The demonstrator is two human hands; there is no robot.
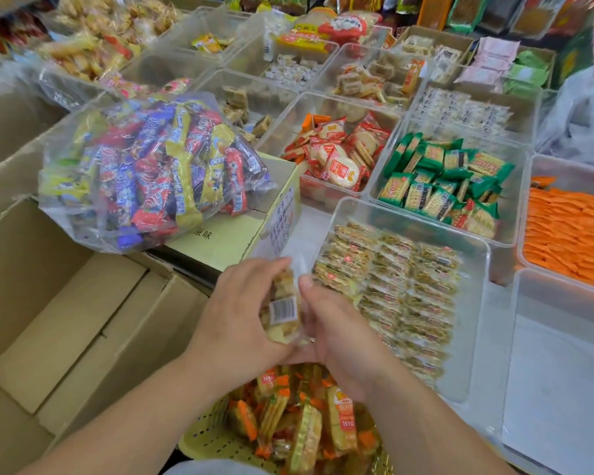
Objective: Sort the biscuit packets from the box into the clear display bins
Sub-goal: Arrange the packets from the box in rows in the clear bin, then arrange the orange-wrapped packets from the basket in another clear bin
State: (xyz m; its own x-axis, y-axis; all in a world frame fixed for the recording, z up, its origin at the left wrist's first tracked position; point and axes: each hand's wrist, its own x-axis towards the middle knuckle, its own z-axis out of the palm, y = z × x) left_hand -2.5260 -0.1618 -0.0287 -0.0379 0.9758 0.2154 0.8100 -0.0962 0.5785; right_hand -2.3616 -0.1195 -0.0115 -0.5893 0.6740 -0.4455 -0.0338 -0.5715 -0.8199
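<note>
Green packets (455, 174) and orange packets (570, 231) noted. Basket (203, 437) yellow, perforated. Box (66, 320) brown. Bagged wrappers (151, 173) blue, red, yellow.

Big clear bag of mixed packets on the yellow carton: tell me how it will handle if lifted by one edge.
The clear bag looks floppy: its thin film is wrinkled and loose, so the contents would probably sag. It is stuffed full, so likely heavy for one hand. It overhangs the yellow carton, so a push might slide it off.

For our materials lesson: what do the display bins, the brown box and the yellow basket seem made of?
Display bins: clear glossy rigid plastic; packets show through. Brown box: matte cardboard, creased flaps. Yellow basket: probably moulded plastic, regular holes.
</note>
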